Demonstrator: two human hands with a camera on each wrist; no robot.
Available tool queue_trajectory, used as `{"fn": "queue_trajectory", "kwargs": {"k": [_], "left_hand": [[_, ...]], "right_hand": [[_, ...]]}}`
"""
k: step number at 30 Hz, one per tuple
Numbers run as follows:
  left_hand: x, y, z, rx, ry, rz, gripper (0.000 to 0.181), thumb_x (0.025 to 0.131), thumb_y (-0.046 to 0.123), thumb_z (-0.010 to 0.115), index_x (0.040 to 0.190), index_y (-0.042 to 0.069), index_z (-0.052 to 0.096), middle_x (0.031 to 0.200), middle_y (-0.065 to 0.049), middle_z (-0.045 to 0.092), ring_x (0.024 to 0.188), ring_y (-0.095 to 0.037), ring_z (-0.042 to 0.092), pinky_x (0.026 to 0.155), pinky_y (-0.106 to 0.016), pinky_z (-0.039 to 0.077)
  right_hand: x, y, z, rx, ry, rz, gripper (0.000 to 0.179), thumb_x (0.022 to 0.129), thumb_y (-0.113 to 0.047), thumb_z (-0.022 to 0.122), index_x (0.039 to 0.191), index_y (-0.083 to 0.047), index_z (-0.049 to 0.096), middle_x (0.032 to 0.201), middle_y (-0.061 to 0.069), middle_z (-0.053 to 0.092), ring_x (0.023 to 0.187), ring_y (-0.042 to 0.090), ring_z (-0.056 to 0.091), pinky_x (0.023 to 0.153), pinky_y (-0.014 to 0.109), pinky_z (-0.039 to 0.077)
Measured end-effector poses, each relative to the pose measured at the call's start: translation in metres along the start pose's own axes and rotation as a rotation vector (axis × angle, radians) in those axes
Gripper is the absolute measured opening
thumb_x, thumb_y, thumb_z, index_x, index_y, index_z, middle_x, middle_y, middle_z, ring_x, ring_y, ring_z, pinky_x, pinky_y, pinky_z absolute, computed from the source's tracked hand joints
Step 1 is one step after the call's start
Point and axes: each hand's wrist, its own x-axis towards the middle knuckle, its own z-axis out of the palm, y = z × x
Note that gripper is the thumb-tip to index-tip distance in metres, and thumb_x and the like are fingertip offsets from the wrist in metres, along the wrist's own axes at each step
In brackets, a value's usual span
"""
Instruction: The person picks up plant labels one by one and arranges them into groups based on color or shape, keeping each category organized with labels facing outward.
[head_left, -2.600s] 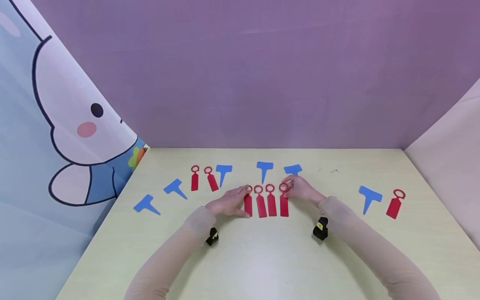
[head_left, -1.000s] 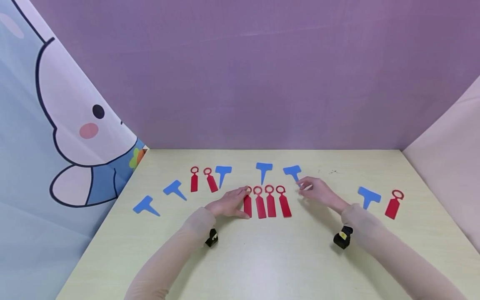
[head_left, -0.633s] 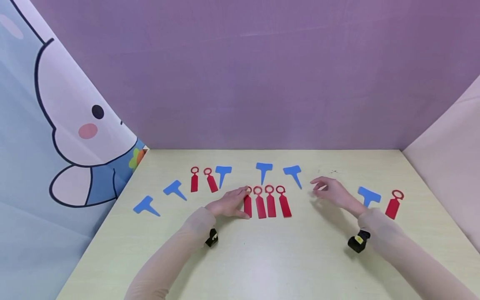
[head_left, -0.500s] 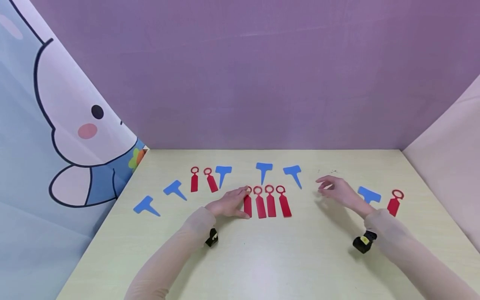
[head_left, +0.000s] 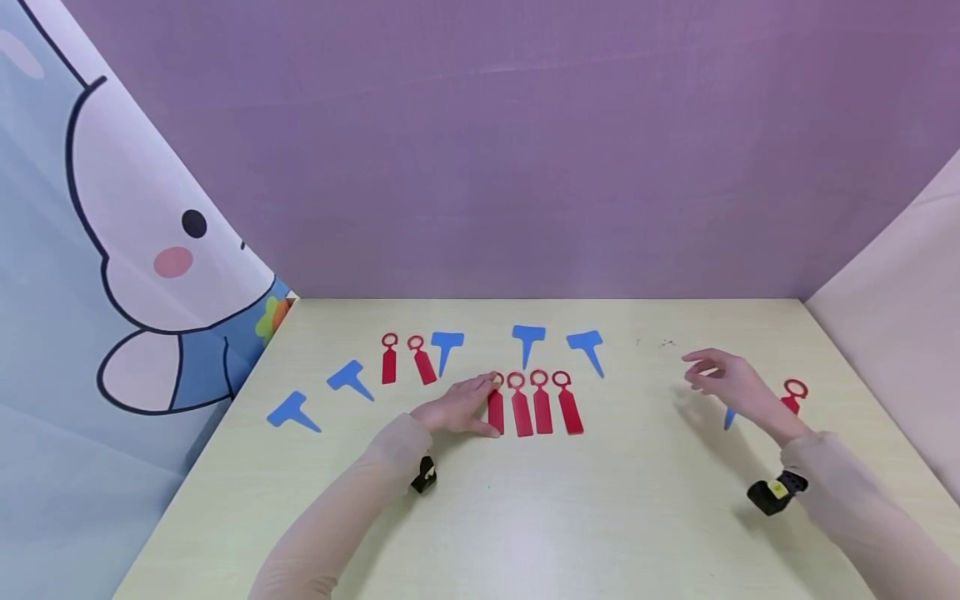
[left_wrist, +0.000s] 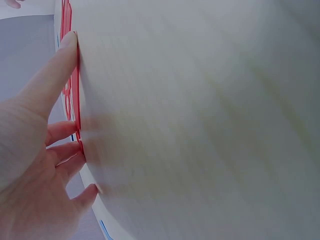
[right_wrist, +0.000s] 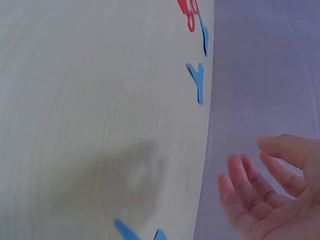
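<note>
Several red ring-topped tags lie side by side in a row at mid-table. My left hand (head_left: 461,406) rests at the leftmost red tag (head_left: 496,412), fingertips at its ring and thumb by its lower end; in the left wrist view the thumb and fingers touch its edge. The rightmost red tag (head_left: 571,412) of the row leans slightly. My right hand (head_left: 727,385) hovers above the table on the right, holding nothing, its fingers loosely bent. Beneath it a blue T-shaped plant label (head_left: 730,418) is mostly hidden. The hand and wrist partly cover another red tag (head_left: 795,389).
Behind the row lie more blue T-shaped labels, one at the centre (head_left: 528,335) and one to its right (head_left: 586,343). Two red tags, the outer one upright (head_left: 388,365), and several blue labels lie on the left. A purple curtain (head_left: 525,167) hangs behind the table (head_left: 525,533).
My right hand has let go of the rightmost red tag in the row and moved right, over the far-right blue label. That tag now leans. The left hand has stayed put.
</note>
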Motion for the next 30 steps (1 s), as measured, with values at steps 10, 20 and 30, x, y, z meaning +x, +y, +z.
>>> {"fn": "queue_trajectory", "kwargs": {"k": [10, 20, 30], "left_hand": [[0.001, 0.001, -0.001, 0.028, 0.010, 0.012, 0.084, 0.076, 0.044, 0.064, 0.139, 0.005, 0.023, 0.146, -0.009, 0.015, 0.133, -0.025, 0.015, 0.106, -0.042, 0.019], [0.002, 0.000, 0.001, 0.055, 0.007, 0.004, 0.087, 0.076, 0.046, 0.063, 0.139, 0.005, 0.022, 0.146, -0.009, 0.016, 0.133, -0.024, 0.015, 0.107, -0.041, 0.019], [0.003, -0.002, 0.003, 0.032, 0.019, 0.016, 0.087, 0.075, 0.046, 0.064, 0.139, 0.004, 0.022, 0.146, -0.010, 0.017, 0.133, -0.025, 0.015, 0.107, -0.041, 0.018]], "right_hand": [[-0.024, 0.018, -0.025, -0.080, 0.081, 0.053, 0.036, 0.087, -0.012, 0.056, 0.115, 0.008, 0.047, 0.098, 0.025, 0.058, 0.072, -0.009, 0.051, 0.060, 0.017, 0.046], [-0.036, 0.044, -0.041, -0.072, 0.103, 0.131, 0.039, 0.090, -0.011, 0.050, 0.118, 0.014, 0.042, 0.099, 0.032, 0.054, 0.067, -0.001, 0.058, 0.059, 0.023, 0.052], [-0.047, 0.072, -0.056, -0.076, 0.128, 0.221, 0.041, 0.088, -0.015, 0.052, 0.116, 0.014, 0.043, 0.093, 0.023, 0.058, 0.063, 0.001, 0.058, 0.056, 0.021, 0.050]]}}
